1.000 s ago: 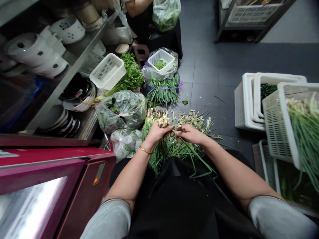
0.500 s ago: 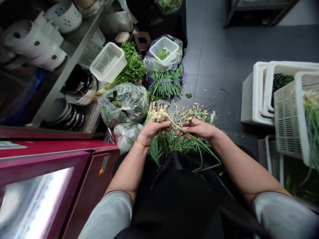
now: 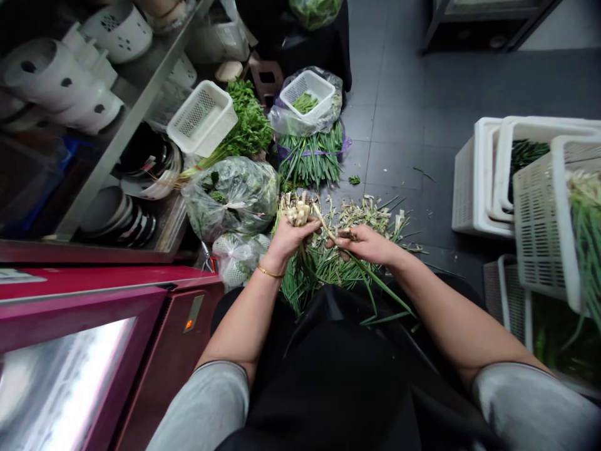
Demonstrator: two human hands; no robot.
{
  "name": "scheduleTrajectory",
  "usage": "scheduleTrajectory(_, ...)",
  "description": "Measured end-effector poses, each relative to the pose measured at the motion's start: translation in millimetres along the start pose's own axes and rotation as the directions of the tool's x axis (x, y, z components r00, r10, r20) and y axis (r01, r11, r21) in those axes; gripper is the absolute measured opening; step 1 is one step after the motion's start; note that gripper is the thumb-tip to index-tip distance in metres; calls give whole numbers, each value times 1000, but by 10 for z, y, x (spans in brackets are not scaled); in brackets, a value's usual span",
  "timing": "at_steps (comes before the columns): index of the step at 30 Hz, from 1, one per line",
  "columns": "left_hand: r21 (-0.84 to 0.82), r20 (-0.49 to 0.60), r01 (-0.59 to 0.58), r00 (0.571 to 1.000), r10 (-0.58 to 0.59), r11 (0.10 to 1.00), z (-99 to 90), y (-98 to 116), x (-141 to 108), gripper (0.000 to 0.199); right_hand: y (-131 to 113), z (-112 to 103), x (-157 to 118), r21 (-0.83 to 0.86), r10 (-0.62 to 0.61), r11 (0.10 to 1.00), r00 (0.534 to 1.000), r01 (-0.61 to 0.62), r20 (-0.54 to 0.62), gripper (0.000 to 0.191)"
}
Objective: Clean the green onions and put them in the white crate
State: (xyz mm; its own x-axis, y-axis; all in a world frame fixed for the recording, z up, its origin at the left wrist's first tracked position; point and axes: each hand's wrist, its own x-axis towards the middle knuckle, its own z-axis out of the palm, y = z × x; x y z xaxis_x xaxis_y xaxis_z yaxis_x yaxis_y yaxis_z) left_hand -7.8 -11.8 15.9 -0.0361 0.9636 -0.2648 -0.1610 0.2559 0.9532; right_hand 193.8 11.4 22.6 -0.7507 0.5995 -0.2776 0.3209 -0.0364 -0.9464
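Observation:
A bunch of green onions (image 3: 298, 215), white bulbs pointing up, is gripped in my left hand (image 3: 290, 240), which wears a gold bangle. To its right, my right hand (image 3: 369, 244) pinches a single green onion (image 3: 323, 220). The stalk's pale end points up and left between the hands, and its green leaves trail down to the right. Beneath both hands lies a pile of green onions (image 3: 331, 269). Behind them are scattered trimmings (image 3: 361, 213), pale and dry. Dirt darkens the fingertips of my right hand.
Left of the pile sits a clear bag of leafy greens (image 3: 239, 197). Beyond stand a green bundle (image 3: 312, 153) and a small white basket (image 3: 307, 95). White crates (image 3: 542, 228) hold greens at the right. A red cabinet (image 3: 188, 351) and a metal shelf (image 3: 136, 113) are on the left.
The single onion's pale end has come away from the bulbs in my left hand and now points up more steeply. My right hand has shifted slightly left.

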Motion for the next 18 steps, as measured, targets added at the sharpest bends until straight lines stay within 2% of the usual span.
scheduleTrajectory(7,9,24,-20,1000,20,1000,22,10,-19,32,-9,39,16,8,50,999,999,-50,-11,45)
scheduleTrajectory(12,25,44,-29,999,28,999,-21,-32,0,28,10,30,14,157,48,986,999,-51,25,48)
scheduleTrajectory(18,-11,-61,-21,998,20,1000,-72,-38,52,24,-18,-45,-43,278,94,953,991,-118,101,47)
